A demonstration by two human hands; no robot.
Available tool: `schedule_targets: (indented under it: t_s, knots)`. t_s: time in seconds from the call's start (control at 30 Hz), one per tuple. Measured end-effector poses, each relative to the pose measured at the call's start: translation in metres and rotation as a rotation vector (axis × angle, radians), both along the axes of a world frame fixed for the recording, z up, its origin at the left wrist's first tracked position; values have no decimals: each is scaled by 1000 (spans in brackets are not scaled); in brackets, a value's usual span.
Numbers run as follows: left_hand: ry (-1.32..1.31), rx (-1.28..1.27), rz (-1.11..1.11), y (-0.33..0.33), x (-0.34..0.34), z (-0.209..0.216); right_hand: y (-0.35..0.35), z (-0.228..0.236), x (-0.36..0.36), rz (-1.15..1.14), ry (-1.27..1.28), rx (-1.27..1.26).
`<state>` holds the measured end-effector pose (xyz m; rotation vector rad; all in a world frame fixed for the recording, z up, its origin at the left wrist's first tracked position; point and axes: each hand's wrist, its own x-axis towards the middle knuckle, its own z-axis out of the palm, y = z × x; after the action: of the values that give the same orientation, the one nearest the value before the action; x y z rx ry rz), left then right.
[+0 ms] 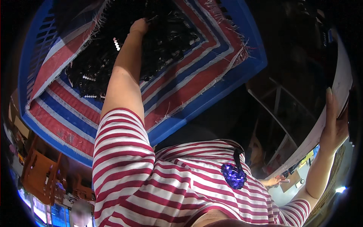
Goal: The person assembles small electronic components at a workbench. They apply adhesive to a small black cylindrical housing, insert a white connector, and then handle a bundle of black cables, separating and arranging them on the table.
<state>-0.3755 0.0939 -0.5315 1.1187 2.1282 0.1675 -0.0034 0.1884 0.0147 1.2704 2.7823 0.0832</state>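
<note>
My left arm stretches into a large blue plastic basket [211, 102] at the upper left. A woven sack [181, 92] with red, blue and white stripes and frayed edges lines it. Inside lies a heap of small shiny black pieces [172, 41], with short rows of white ones among them. My left hand [140, 25] is at the far part of the heap, its fingers lost in the dark. At the far right, my right hand [334, 126] is against the edge of a white board or tabletop [317, 132], with a finger stretched along it.
A purple-blue sequined ornament [233, 176] hangs on a black strap over my striped shirt. Behind at lower right, another person's hand [274, 181] shows. Brown wooden furniture [39, 172] stands at the lower left. Thin pale bars [278, 98] cross the dark area right of the basket.
</note>
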Motion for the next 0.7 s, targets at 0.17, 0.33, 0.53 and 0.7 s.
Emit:
schedule_targets:
  t_s: [0.17,0.33,0.53,0.7]
  knots:
    - [-1,9,-16,-8,15,9,2,6,-4,92,-62,-78]
    - [5,33,-3,-29,49,52,8,10,14,157,-289,3]
    - [61,147,-123,-60,79,85,6,-3,-2,112,-90,19]
    - [60,142,-199,-108,108,112,10,0,-15,252,-107,64]
